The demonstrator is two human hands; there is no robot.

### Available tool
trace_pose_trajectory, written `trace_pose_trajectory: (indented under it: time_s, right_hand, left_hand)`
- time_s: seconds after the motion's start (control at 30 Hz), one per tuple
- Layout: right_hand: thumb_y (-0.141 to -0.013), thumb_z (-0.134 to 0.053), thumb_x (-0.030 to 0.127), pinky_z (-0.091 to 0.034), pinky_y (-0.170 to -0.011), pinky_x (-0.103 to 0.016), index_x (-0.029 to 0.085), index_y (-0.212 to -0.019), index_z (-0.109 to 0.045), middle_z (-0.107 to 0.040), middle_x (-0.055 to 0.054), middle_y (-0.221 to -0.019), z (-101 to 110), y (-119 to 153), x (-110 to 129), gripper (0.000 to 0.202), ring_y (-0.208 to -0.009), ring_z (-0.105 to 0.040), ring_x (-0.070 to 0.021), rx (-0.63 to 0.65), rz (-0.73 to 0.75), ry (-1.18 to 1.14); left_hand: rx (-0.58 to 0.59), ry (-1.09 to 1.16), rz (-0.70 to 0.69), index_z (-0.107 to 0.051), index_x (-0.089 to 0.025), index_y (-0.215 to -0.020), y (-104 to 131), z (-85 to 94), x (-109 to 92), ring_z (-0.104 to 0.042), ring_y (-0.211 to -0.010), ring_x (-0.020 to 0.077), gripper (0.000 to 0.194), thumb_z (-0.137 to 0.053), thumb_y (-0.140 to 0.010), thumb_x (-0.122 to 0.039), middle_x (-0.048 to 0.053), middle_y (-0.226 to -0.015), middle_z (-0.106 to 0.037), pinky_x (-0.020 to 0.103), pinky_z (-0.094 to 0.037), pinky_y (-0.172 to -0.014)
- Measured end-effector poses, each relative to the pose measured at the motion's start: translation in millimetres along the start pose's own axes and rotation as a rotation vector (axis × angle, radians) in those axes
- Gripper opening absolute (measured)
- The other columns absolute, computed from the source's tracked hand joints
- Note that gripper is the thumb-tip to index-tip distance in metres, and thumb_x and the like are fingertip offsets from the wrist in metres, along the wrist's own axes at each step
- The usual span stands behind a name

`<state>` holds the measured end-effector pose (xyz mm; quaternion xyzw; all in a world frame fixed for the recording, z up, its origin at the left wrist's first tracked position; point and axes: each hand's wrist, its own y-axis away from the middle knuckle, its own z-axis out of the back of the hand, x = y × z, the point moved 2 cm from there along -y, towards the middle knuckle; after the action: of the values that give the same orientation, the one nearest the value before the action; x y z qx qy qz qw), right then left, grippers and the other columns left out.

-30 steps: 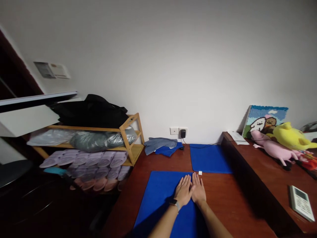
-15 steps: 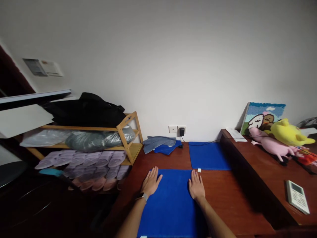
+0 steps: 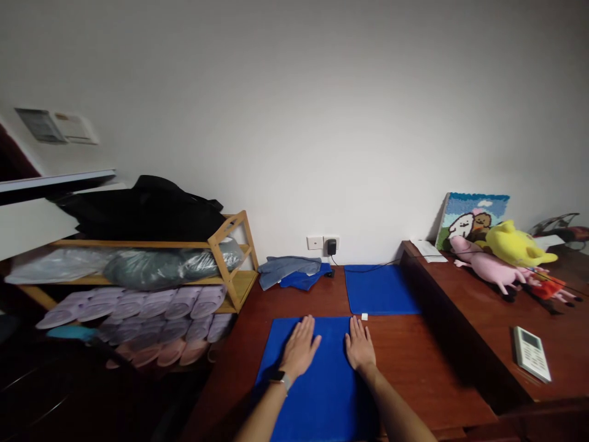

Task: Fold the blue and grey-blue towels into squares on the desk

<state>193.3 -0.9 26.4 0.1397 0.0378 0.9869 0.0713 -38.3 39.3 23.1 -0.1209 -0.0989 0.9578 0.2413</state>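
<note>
Though empty, resting left hand [image 3: 298,353], right hand [image 3: 360,347] flat on blue cloth [image 3: 327,393], long twelve-to-six, right at three-o'clock edge.

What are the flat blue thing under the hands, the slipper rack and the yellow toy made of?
The blue cloth looks like soft, matt fabric, maybe microfibre: it lies flat and shows no shine. The slipper rack seems to be smooth wood, perhaps bamboo, judging by its honey colour. The yellow toy is probably stuffed plush cloth: it's plump, rounded and not glossy.
</note>
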Motion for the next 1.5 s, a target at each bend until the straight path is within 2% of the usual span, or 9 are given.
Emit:
trace_pose_trajectory:
  time_s: [0.13,0.27,0.37,0.63,0.77,0.87,1.07,1.17,1.5]
  right_hand:
    - [-0.104,-0.014,0.039,-0.001,-0.129,-0.040,0.012,-0.164,-0.014,-0.007,-0.001,-0.172,-1.0,0.8,-1.6,0.066,-0.160,-0.002,-0.0177,0.020,0.021,0.024]
    - [-0.104,-0.014,0.039,-0.001,-0.129,-0.040,0.014,-0.164,-0.015,-0.007,-0.001,-0.172,-2.3,1.6,-2.6,0.065,-0.160,-0.001,-0.0178,0.017,0.028,0.039]
    - [-0.104,-0.014,0.039,-0.001,-0.129,-0.040,0.012,-0.164,-0.013,-0.009,-0.003,-0.172,-1.2,1.9,-1.7,0.066,-0.160,-0.003,-0.0180,0.002,0.014,0.019]
    - [-0.104,-0.010,0.043,0.000,-0.130,-0.040,0.011,-0.164,-0.010,-0.006,0.000,-0.172,0.1,1.3,-1.9,0.067,-0.160,-0.002,-0.0163,0.002,0.007,-0.034]
    - [-0.104,-0.010,0.044,0.001,-0.130,-0.040,0.012,-0.164,-0.010,-0.006,0.000,-0.172,-0.5,1.3,-2.4,0.067,-0.160,-0.001,-0.0157,-0.008,0.005,-0.040]
    - [-0.104,-0.010,0.044,0.000,-0.129,-0.040,0.012,-0.164,-0.010,-0.007,0.000,-0.172,-1.6,1.0,-2.4,0.067,-0.160,-0.002,-0.0160,-0.006,0.005,-0.039]
    - [-0.104,-0.012,0.041,-0.001,-0.129,-0.040,0.012,-0.164,-0.013,-0.008,-0.002,-0.172,-5.9,-0.7,-4.4,0.066,-0.160,-0.002,-0.0173,-0.020,0.022,0.001]
    - [-0.104,-0.013,0.040,-0.002,-0.129,-0.040,0.012,-0.164,-0.013,-0.008,-0.002,-0.172,-6.1,-0.9,-4.8,0.066,-0.160,-0.002,-0.0174,-0.022,0.032,0.018]
    - [-0.104,-0.010,0.044,-0.001,-0.130,-0.040,0.012,-0.164,-0.010,-0.008,0.000,-0.172,-1.8,0.7,-2.5,0.067,-0.160,-0.003,-0.0164,-0.012,0.003,-0.009]
  left_hand:
    - [0.073,0.073,-0.162,-0.022,-0.018,-0.164,-11.0,-28.3,-81.1,-0.027,-0.157,0.0232,0.068,-0.018,-0.106,-0.053,0.009,-0.169,-0.032,0.045,-0.023,-0.129]
    - [0.124,0.079,-0.125,-0.022,-0.017,-0.164,-15.2,-37.7,-94.4,-0.025,-0.157,0.0239,0.070,-0.017,-0.106,-0.055,0.010,-0.169,-0.031,0.047,-0.022,-0.129]
    - [0.129,0.051,-0.033,-0.023,-0.016,-0.164,-10.8,-27.1,-60.1,-0.023,-0.158,0.0232,0.073,-0.016,-0.105,-0.059,0.009,-0.170,-0.028,0.046,-0.019,-0.130]
    - [0.120,-0.077,0.259,-0.026,-0.013,-0.163,7.1,8.9,80.2,-0.025,-0.157,0.0258,0.076,-0.016,-0.104,-0.061,0.012,-0.168,-0.030,0.049,-0.021,-0.128]
    - [0.103,-0.117,0.270,-0.025,-0.011,-0.162,15.6,17.2,97.8,-0.025,-0.157,0.0256,0.075,-0.020,-0.105,-0.059,0.012,-0.168,-0.031,0.048,-0.021,-0.129]
    - [0.043,-0.105,0.158,-0.019,-0.016,-0.164,18.5,12.7,59.2,-0.025,-0.157,0.0256,0.071,-0.020,-0.106,-0.056,0.010,-0.169,-0.030,0.049,-0.021,-0.129]
    - [0.063,0.017,-0.152,-0.011,-0.022,-0.165,16.1,-24.7,-75.0,-0.023,-0.158,0.0213,0.067,-0.020,-0.107,-0.053,0.006,-0.171,-0.024,0.044,-0.023,-0.129]
    - [0.085,0.023,-0.095,-0.018,-0.019,-0.164,13.7,-32.0,-94.8,-0.024,-0.158,0.0225,0.069,-0.020,-0.106,-0.056,0.009,-0.169,-0.029,0.045,-0.024,-0.129]
    - [0.047,-0.075,0.231,-0.023,-0.017,-0.164,69.8,-3.2,21.8,-0.025,-0.157,0.0264,0.075,-0.021,-0.104,-0.063,0.010,-0.169,-0.029,0.051,-0.023,-0.129]
